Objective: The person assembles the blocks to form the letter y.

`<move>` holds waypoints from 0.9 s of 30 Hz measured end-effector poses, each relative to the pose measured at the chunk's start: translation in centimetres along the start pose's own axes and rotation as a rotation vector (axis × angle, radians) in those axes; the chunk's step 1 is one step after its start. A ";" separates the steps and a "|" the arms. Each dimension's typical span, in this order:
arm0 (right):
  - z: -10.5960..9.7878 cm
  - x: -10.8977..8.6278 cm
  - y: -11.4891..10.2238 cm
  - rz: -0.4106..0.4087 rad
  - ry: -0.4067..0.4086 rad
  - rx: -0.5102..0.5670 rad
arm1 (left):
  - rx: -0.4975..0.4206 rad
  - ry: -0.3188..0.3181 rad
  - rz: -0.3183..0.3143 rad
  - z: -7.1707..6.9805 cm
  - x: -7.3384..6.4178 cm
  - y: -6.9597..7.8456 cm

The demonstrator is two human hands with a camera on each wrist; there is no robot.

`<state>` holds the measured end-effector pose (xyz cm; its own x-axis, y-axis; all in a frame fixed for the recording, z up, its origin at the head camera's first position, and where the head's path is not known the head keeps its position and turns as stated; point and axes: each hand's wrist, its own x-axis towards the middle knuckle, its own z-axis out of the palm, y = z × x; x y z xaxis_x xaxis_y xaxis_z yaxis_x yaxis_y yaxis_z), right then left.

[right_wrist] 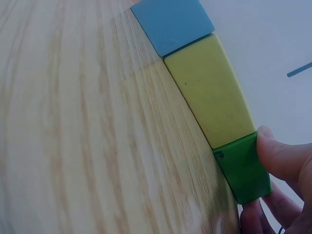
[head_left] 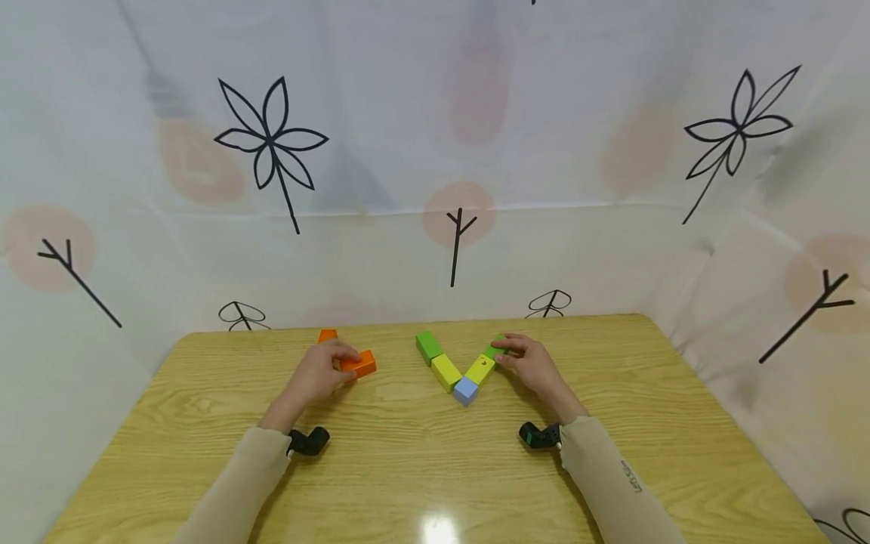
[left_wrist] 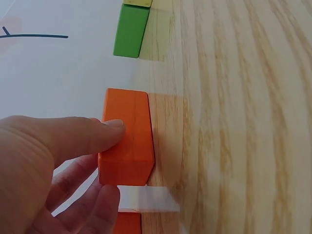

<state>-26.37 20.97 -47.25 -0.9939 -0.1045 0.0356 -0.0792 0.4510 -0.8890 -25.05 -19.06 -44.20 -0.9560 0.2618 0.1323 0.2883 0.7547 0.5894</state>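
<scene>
My left hand [head_left: 319, 370] pinches an orange block [left_wrist: 131, 129] low over the left part of the table, thumb on its near side and fingers behind. Just beyond that hand lies a second orange block [head_left: 328, 334], partly hidden by it. With thumb and fingers, my right hand [head_left: 535, 366] holds a green block [right_wrist: 243, 168] at the far end of a V-shaped row. That block meets a yellow block [right_wrist: 209, 92], which runs down to a blue block [head_left: 465, 391] at the V's point. The V's left arm is another yellow block [head_left: 445, 372] and a green block [head_left: 428, 346].
The wooden table [head_left: 421, 461] ends at a white cloth backdrop [head_left: 381, 257] with printed plants. Black wrist cameras sit under both hands, the left camera [head_left: 311, 441] and the right camera [head_left: 538, 435].
</scene>
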 end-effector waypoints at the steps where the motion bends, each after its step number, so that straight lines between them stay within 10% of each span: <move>1: 0.0 0.0 0.0 -0.003 0.003 0.001 | 0.000 -0.001 -0.003 0.0 0.0 0.0; 27: -0.1 -0.1 -0.2 0.023 -0.007 0.022 | -0.028 -0.002 -0.017 0.4 -0.2 0.0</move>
<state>-26.26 20.99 -46.98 -0.9949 -0.1006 0.0121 -0.0548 0.4338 -0.8993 -24.86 -18.82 -44.52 -0.9608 0.2497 0.1207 0.2700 0.7420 0.6136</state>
